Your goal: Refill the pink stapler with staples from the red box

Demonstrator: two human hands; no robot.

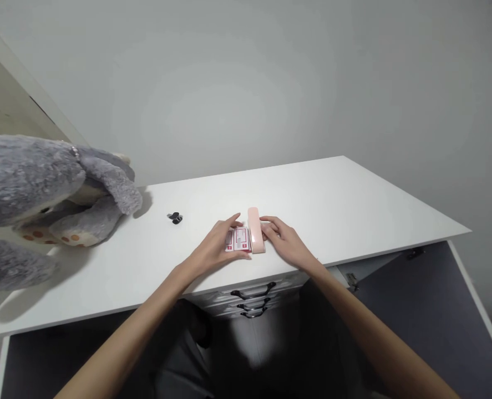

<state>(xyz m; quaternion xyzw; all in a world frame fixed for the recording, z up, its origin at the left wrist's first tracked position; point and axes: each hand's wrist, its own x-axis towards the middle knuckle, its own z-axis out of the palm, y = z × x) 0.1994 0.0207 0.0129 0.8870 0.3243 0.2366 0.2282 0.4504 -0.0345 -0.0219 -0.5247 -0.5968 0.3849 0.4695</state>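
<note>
A small white box with red print (240, 239) lies on the white tabletop. My left hand (221, 241) spans it from the left, fingers at its far edge and thumb at its near edge. Right beside the box lies a long, rounded pink stapler (255, 230), its length pointing away from me. From the right, my right hand (285, 241) has its bent fingers against the stapler's side; the fingertips are partly hidden. The box and the stapler lie side by side, about touching.
A small black object (175, 218) lies on the tabletop (333, 205) to the left. At the far left sits a grey plush toy (91, 205). Drawers with black handles (254, 291) are below the front edge, beside an open cabinet door (437, 299) at right.
</note>
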